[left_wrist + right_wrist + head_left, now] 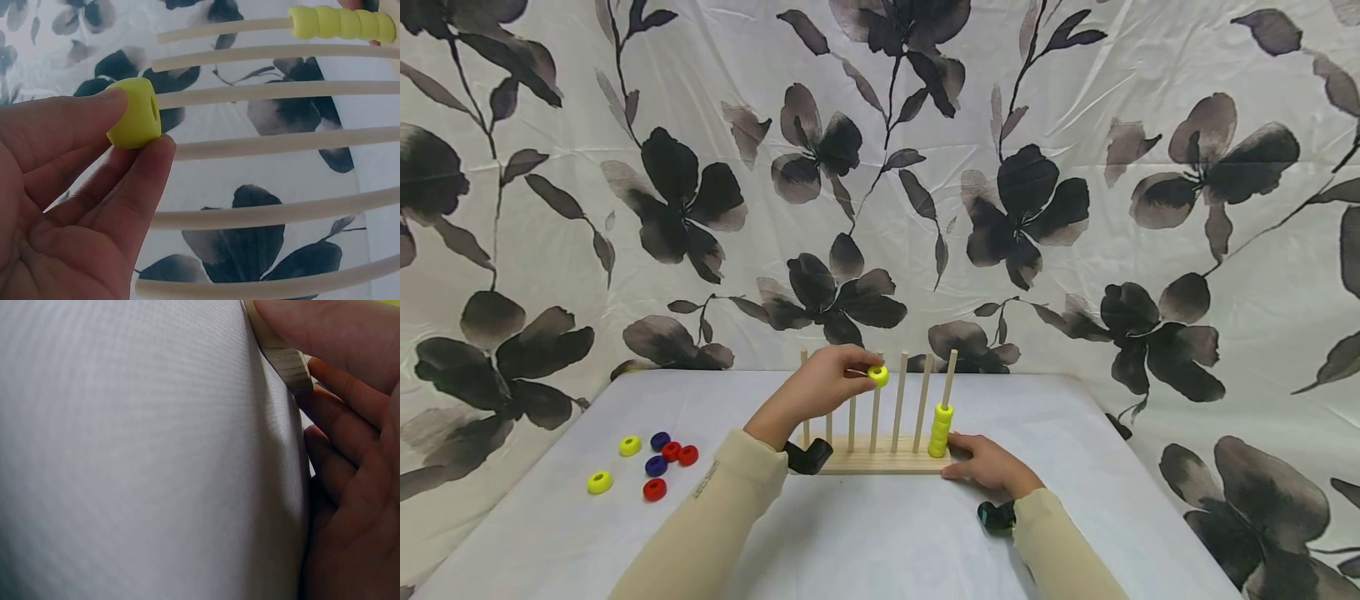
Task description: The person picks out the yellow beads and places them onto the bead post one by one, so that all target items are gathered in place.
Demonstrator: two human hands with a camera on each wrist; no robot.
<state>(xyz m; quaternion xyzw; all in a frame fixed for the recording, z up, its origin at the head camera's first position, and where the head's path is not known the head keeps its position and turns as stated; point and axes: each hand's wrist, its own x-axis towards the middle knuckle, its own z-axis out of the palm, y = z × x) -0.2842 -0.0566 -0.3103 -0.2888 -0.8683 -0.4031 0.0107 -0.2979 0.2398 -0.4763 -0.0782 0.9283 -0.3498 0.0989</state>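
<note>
My left hand [820, 385] pinches a yellow bead [134, 115] between thumb and fingertips, above the middle of a wooden peg rack. In the left wrist view the bead's hole faces the pegs, and I cannot tell whether it touches one. The rack's base [872, 465] lies on the table with several upright pegs [900, 400] in a row. Several yellow beads [940, 432] are stacked on the rightmost peg. My right hand [992, 465] grips the right end of the base; the right wrist view shows the thumb on the wooden end [290, 369] with fingers behind it.
On the left of the white table [880, 542] lie two yellow beads [629, 446], two dark blue beads [656, 466] and three red beads [654, 489]. A floral cloth [880, 225] hangs behind the table.
</note>
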